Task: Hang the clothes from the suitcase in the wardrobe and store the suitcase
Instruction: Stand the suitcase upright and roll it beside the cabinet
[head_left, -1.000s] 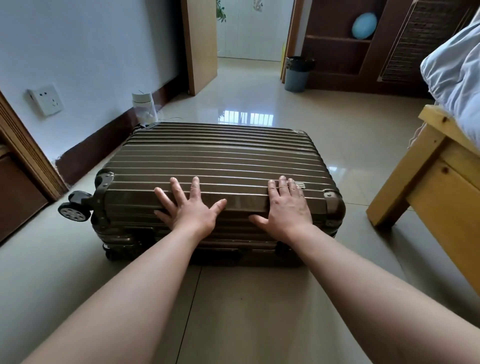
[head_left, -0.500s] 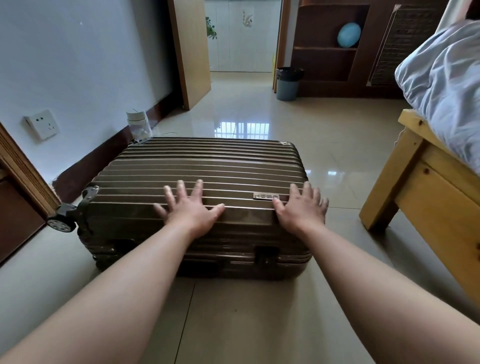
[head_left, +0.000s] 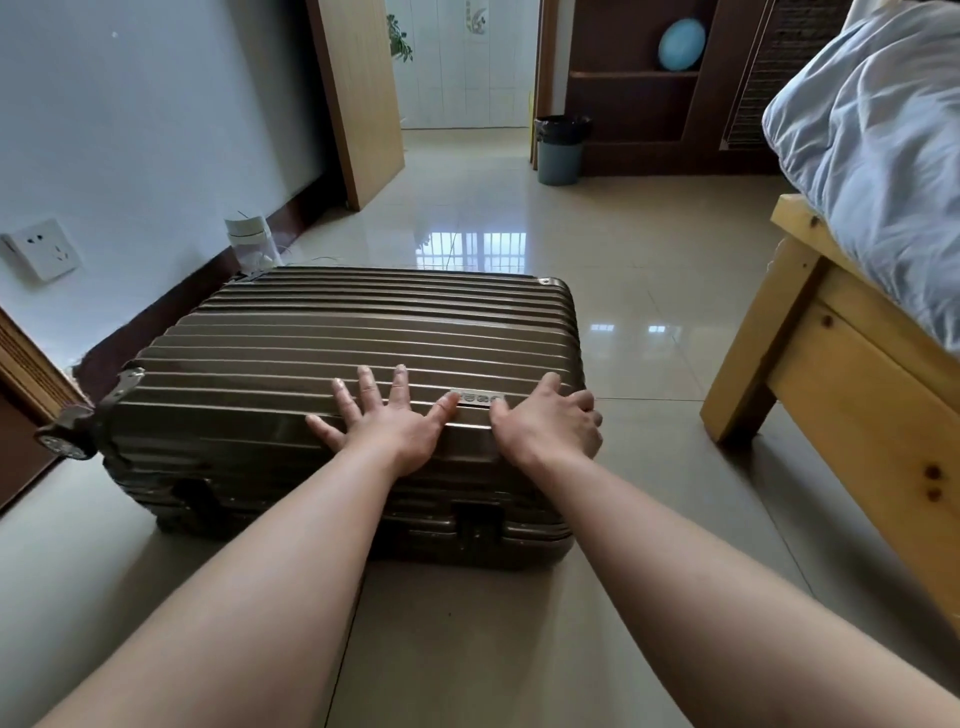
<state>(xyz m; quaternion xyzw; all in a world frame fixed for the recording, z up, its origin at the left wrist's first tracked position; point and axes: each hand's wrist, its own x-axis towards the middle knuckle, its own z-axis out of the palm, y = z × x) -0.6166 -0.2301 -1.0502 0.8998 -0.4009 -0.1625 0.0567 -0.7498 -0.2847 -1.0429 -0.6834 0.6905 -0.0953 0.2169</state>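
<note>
Hands on my shut case (head_left: 363, 332)
My left hand (head_left: 387, 421) lies flat and spread, my right hand (head_left: 550, 428) curls round the corner; the case may slide on this shiny floor (head_left: 649, 260).

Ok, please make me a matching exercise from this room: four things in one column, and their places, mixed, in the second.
Things:
1 suitcase
2 waste bin
3 wall socket
4 blue round object

Places:
A on a dark shelf
B flat on the floor, closed
C low on the white wall
D standing beside the doorway

Pairs: 1-B, 2-D, 3-C, 4-A.
</note>
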